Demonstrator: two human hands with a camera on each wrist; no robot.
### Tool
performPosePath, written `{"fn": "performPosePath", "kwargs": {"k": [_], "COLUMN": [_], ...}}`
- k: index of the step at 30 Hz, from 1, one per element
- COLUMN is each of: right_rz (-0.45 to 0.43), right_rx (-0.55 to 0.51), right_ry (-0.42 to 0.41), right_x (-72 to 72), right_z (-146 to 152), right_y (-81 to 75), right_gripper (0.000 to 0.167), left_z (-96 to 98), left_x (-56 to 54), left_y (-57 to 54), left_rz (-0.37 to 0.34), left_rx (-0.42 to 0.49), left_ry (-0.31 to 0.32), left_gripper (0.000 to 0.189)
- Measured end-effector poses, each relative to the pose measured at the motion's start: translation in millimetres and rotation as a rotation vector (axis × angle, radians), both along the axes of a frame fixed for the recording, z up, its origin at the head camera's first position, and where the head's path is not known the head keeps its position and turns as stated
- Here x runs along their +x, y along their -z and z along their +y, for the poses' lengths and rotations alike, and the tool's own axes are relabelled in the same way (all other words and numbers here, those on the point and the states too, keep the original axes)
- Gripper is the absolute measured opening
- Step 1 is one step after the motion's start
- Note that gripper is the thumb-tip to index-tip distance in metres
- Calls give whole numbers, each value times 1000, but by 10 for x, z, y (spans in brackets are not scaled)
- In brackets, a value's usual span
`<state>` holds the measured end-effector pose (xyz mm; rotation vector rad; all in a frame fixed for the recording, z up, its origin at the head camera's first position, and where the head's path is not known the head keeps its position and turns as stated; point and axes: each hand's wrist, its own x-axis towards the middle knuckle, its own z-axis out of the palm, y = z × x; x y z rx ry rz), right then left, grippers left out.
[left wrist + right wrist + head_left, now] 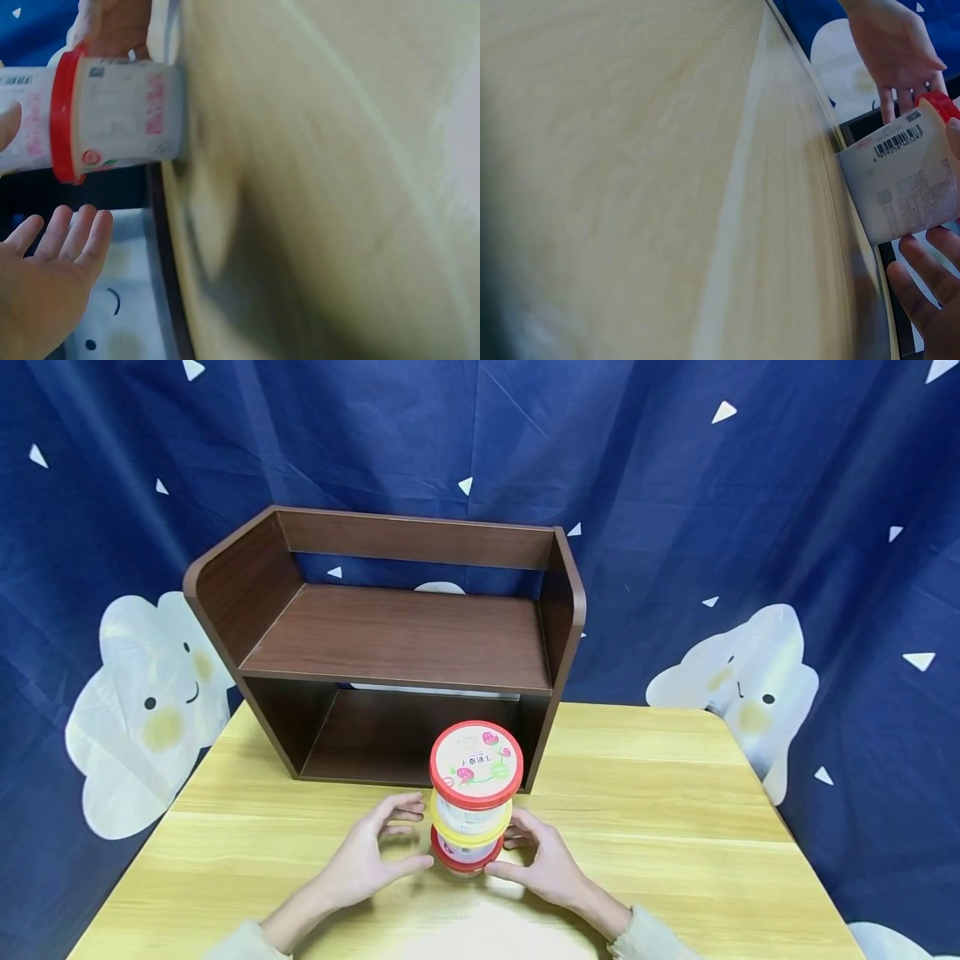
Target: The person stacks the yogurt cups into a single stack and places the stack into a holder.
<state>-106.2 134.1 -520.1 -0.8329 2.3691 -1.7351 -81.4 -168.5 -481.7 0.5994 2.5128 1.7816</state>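
Three round paper tubs stand stacked on the table in the head view. The top tub (477, 764) has a red-rimmed lid printed with strawberries; below it come a yellow lid (471, 837) and another red lid (467, 864). My left hand (367, 852) is spread at the left of the stack, fingers apart from it. On the other side, my right hand (546, 864) has its thumb tip at the lowest lid and its fingers loosely extended beside the stack. A white tub (900, 180) with a barcode shows between both hands in the right wrist view.
A dark brown two-level shelf (405, 635) stands just behind the stack, with a raised back rail and side panels. The light wood table (660, 827) extends to the right. A blue curtain (675, 485) with white triangles and clouds hangs behind.
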Motion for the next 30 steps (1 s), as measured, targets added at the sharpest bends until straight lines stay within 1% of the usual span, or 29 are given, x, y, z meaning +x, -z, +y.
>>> {"fn": "performPosePath", "kwargs": {"k": [5,7,10,14,20,24,27,30], "right_rz": [7,7,10,13,9,6,2,1], "right_rx": [-6,-7,-6,-7,-5,-5,-6,-5], "right_ry": [-4,-5,-8,-11,-9,-12,-14,-14], "right_x": [-5,-6,-7,-10,-13,-13,-12,-12], "right_z": [0,1,3,7,9,11,11,13], "right_y": [9,13,17,25,28,26,23,24], "right_gripper": [58,59,59,60,60,61,61,61], "left_z": [68,85,103,126,190,237,264,285], "left_x": [16,22,32,30,25,35,45,43], "left_y": [79,102,135,176,208,226,230,236], "left_rz": [-72,-90,-106,-106,-126,-153,-176,-183], "left_rx": [31,43,52,67,80,94,96,89], "left_ry": [3,12,25,42,62,54,38,20], "left_gripper": [71,70,72,73,73,74,76,78]}}
